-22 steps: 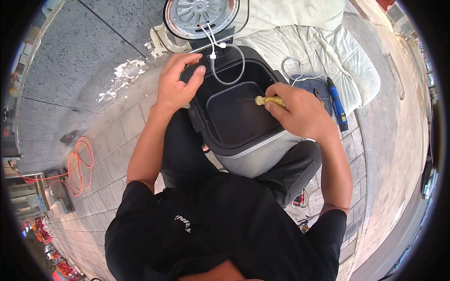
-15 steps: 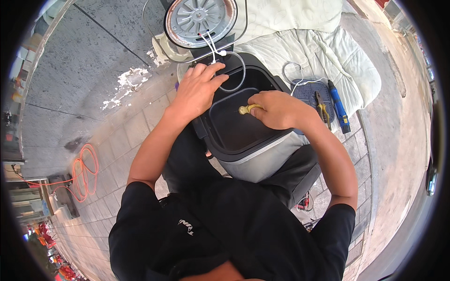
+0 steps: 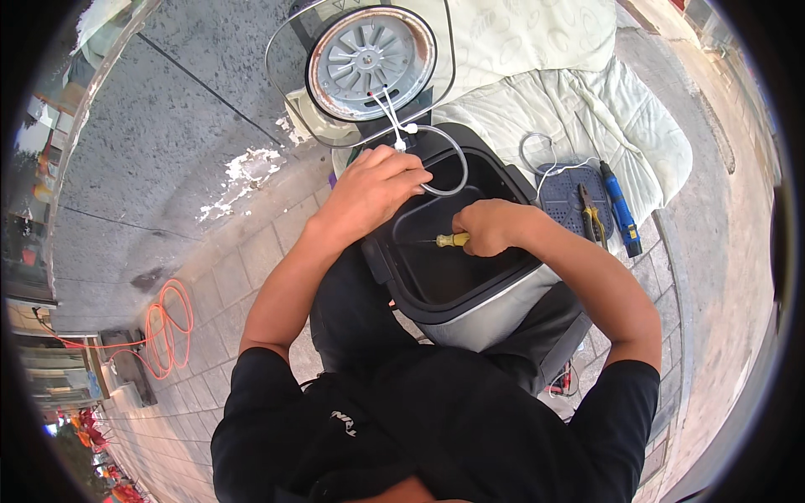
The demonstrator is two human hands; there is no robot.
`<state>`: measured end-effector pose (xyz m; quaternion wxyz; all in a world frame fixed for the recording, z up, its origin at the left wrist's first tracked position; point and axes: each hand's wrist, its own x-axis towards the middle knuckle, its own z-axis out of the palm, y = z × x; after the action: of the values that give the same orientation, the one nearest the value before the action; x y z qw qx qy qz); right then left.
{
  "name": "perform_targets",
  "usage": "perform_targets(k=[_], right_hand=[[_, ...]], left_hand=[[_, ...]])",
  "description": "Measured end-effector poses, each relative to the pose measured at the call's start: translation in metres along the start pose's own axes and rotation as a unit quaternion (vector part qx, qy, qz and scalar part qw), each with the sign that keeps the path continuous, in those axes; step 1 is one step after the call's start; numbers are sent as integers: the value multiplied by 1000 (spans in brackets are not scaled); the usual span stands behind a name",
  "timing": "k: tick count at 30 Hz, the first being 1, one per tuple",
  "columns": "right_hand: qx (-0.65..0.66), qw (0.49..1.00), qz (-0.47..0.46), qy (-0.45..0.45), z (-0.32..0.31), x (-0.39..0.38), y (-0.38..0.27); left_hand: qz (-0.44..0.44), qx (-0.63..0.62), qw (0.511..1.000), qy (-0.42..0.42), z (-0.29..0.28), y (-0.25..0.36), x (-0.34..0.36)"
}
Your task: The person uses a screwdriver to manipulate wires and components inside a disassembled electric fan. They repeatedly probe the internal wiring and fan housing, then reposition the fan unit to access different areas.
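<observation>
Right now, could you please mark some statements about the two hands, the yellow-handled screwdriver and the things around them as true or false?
1. The right hand holds the yellow-handled screwdriver. True.
2. Both hands grip the screwdriver. False: the left hand is apart from it, near the white connectors.
3. The screwdriver is over the opening of the black-rimmed container. True.
4. The orange cord lies on the person's right. False: the orange cord is on the person's left.
5. The pliers lie beside the blue tool. True.
</observation>
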<state>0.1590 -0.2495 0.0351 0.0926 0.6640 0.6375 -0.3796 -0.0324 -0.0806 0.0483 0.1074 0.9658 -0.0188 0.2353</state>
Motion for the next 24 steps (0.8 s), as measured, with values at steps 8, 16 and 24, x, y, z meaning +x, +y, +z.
perform_targets(k=[8, 16, 24], right_hand=[[-81, 997, 3, -9, 21, 31, 8], [169, 920, 66, 349, -55, 4, 30], [412, 782, -164, 438, -58, 54, 42]], left_hand=[[-82, -183, 969, 141, 2, -10, 10], [-112, -267, 935, 205, 5, -9, 9], [-138, -291, 908, 268, 16, -14, 4]])
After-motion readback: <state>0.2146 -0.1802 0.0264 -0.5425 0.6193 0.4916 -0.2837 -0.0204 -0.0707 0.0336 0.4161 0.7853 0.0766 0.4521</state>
